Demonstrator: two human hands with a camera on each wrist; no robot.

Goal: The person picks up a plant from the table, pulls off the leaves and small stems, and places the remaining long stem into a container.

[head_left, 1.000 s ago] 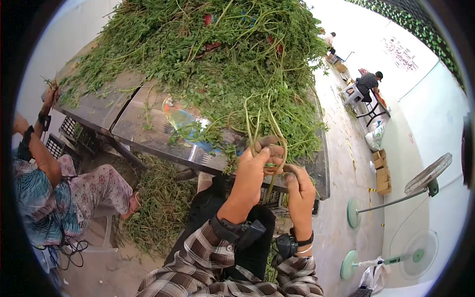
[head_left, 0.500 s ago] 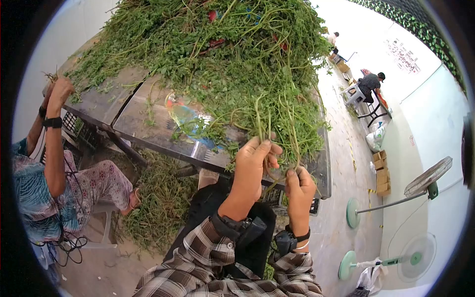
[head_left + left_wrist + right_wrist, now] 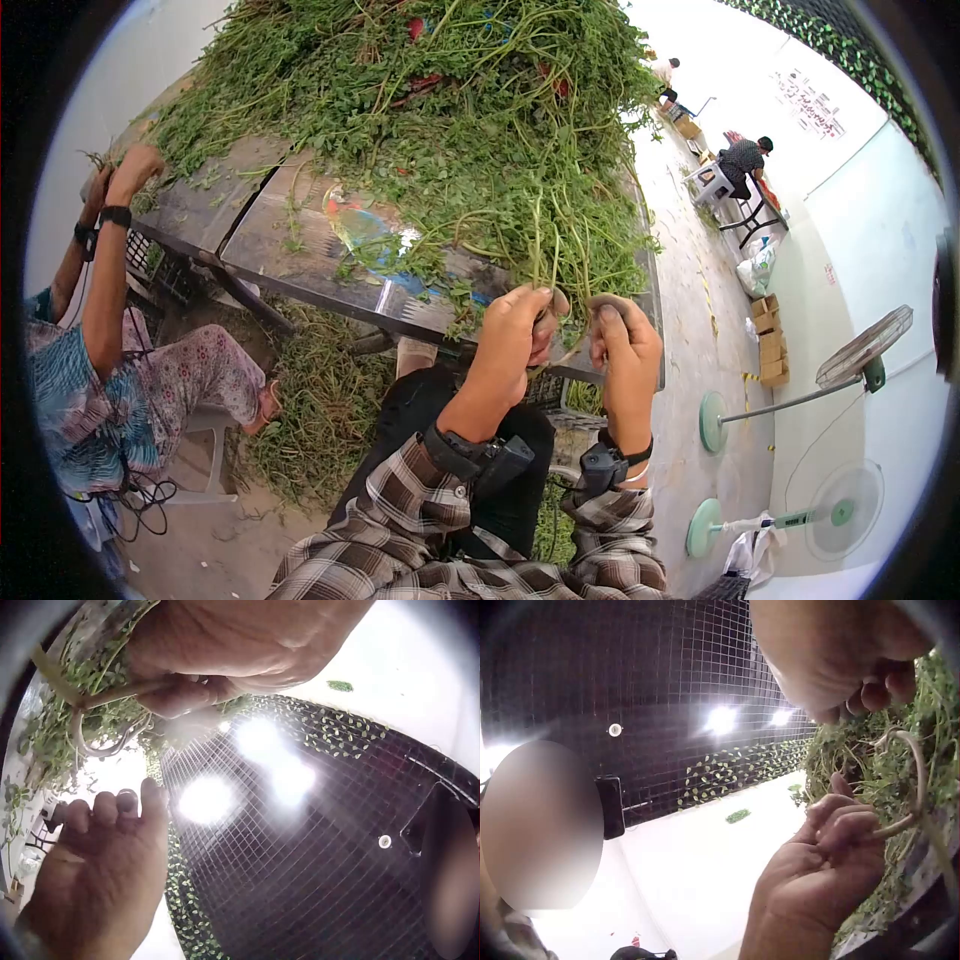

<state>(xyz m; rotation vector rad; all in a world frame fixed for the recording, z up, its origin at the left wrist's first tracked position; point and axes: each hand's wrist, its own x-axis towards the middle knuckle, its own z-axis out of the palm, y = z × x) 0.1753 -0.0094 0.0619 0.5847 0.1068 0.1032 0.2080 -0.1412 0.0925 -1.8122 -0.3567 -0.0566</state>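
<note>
My left hand (image 3: 512,335) grips a few long green plant stems (image 3: 537,232) in front of the table edge, fingers curled round them. In the left wrist view a forked stem (image 3: 112,695) comes out from under these fingers, its thinner end bent into a hook. My right hand (image 3: 628,350) is just to the right, its fingers loosely bent. The left wrist view shows the right-hand fingers (image 3: 105,806) apart from the hooked stem. From the right wrist view, the stem's curved end (image 3: 915,761) lies below the right-hand fingertips (image 3: 874,694).
A big heap of leafy stems (image 3: 400,130) covers much of the dark table (image 3: 270,225). More cut greens (image 3: 320,410) lie on the floor by my legs. Another person (image 3: 100,390) sits at left, with hands over the table corner. Standing fans (image 3: 715,425) are at right.
My right hand has come off the bent stem and moved right and slightly up. The left hand keeps its grip on the stems. The person at left has raised a hand.
</note>
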